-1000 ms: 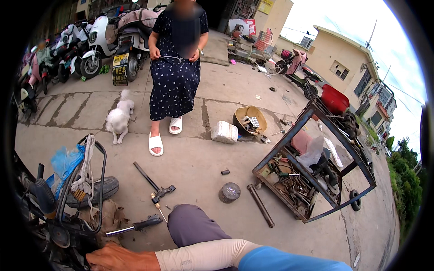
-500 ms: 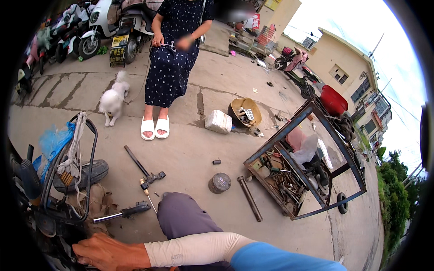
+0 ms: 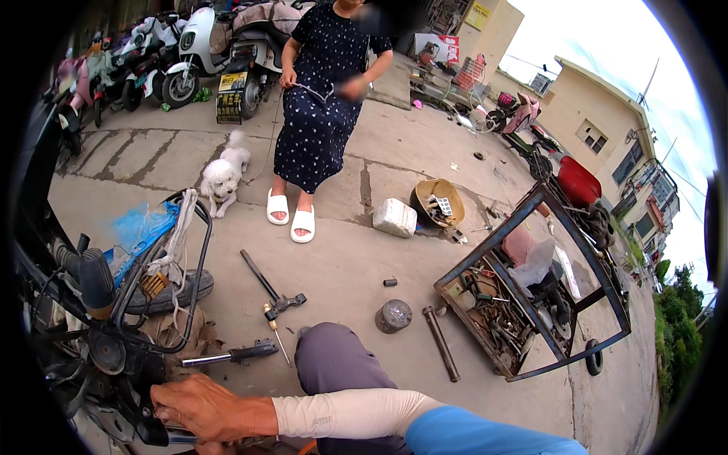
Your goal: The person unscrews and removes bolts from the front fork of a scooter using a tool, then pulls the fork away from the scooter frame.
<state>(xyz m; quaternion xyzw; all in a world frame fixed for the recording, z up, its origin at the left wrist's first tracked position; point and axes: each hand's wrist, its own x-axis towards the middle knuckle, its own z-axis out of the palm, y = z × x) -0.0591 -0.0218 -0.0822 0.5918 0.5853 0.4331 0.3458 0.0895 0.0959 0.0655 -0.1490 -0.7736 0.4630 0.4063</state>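
Observation:
My right hand [image 3: 205, 406] reaches across from the lower right, its fingers curled against a black part of a partly stripped scooter [image 3: 106, 353] at the left. What the fingers grip is hidden by the hand. Below the wrist a small patch of skin shows at the lower edge, perhaps my left hand [image 3: 215, 449]; its fingers cannot be made out. Close by on the ground lies a shock absorber [image 3: 231, 353] with a shiny rod. A screwdriver [image 3: 277, 334] lies beside my bent knee [image 3: 341, 360], near a long-handled metal tool [image 3: 273, 284].
A rusty metal frame cart [image 3: 497, 334] full of tools stands at the right. Between it and my knee are a round tin [image 3: 393, 316] and a metal tube [image 3: 441, 343]. Ahead stand a person in a dark dress [image 3: 322, 114], a white dog [image 3: 224, 178] and a white block [image 3: 394, 218].
The view has swung left, showing more of the scooter. My right hand stays against it. The dog's head has come up, and the standing person's feet have shifted.

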